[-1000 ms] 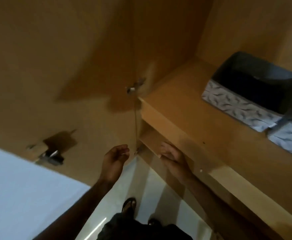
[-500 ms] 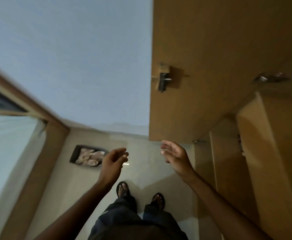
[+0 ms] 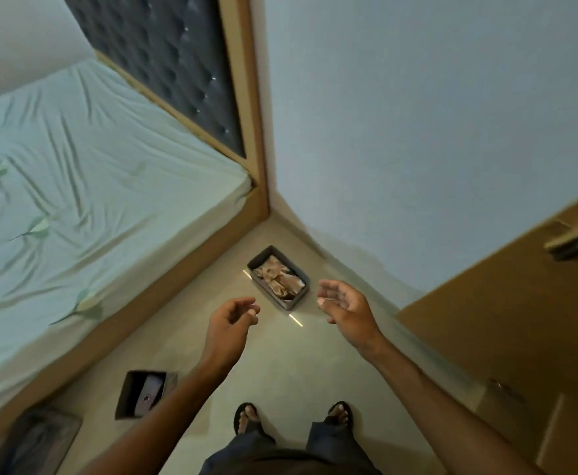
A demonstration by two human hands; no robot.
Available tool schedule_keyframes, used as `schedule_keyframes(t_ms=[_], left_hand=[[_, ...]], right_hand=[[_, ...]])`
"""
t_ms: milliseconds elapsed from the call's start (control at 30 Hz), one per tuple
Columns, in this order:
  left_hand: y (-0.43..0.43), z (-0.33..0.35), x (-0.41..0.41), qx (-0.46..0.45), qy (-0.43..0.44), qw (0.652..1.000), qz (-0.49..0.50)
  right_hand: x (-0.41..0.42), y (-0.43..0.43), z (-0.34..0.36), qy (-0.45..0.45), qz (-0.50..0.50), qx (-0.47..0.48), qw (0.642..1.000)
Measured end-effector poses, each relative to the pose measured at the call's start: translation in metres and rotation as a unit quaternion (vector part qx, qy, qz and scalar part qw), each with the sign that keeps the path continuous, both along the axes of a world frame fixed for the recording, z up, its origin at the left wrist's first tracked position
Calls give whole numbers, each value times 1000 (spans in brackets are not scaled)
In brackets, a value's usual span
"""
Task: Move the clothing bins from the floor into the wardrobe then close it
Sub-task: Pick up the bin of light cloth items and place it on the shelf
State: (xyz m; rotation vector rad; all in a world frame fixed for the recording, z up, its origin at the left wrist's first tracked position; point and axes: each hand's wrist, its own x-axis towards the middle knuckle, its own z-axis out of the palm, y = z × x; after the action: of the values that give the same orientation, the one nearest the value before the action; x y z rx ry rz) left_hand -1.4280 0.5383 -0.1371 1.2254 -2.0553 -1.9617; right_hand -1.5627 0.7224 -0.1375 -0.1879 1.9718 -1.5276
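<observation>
A person stands on a pale tiled floor (image 3: 184, 323) between a bed with a rumpled mint-green sheet (image 3: 75, 186) and an open brown wooden wardrobe door (image 3: 507, 323), both arms stretched forward and down. The left hand (image 3: 231, 318) is empty, its fingers (image 3: 251, 308) loosely curled with gaps between them; the right hand (image 3: 344, 305) is also empty, palm turned inward, fingers spread and slightly bent.

Just ahead of the hands, near the corner where the blue-grey wall (image 3: 418, 114) meets the floor, sits a dark grey rectangular fabric bin holding crumpled beige clothing (image 3: 278, 281). A second dark grey bin with pale contents (image 3: 143, 394) rests on the floor by the left forearm, close to the bed frame. A third dark shape (image 3: 34, 437) lies at the lower left edge, too blurred to identify with certainty.

With at least two bins left on the floor, the job appears unfinished. The soft-sided bin could sag or tip if gripped from one side only, spilling the loose clothing. The open door, close on the right, could catch a loaded bin or an elbow on the turn.
</observation>
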Motion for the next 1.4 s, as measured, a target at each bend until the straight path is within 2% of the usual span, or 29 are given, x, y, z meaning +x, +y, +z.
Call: schedule_keyframes(t_ms=[300, 567, 800, 1100, 1200, 1267, 1333, 1400], left_hand=[[-83, -30, -18, -9, -34, 999, 27], [-124, -102, -128, 3, -86, 996, 38], [-162, -249, -217, 27, -186, 982, 21], [-181, -507, -272, 27, -259, 964, -51], [-178, -579, -275, 18, -285, 954, -92], [-178, -614, -278, 14, -296, 947, -124], [-177, -641, -282, 19, -308, 942, -134], [-179, -660, -286, 24, -310, 942, -128]], right_hand=[[-28, -95, -26, -7, 51, 32, 998], [-134, -146, -108, -43, 92, 83, 991], [-222, -183, -251, -100, 133, 148, 975], [-267, -204, -509, -102, 146, 247, 952], [-270, -214, -580, -58, 168, 267, 947], [-275, -221, -614, 32, 197, 293, 935], [-284, -224, -646, 160, 240, 352, 891], [-294, -225, -666, 219, 271, 405, 845]])
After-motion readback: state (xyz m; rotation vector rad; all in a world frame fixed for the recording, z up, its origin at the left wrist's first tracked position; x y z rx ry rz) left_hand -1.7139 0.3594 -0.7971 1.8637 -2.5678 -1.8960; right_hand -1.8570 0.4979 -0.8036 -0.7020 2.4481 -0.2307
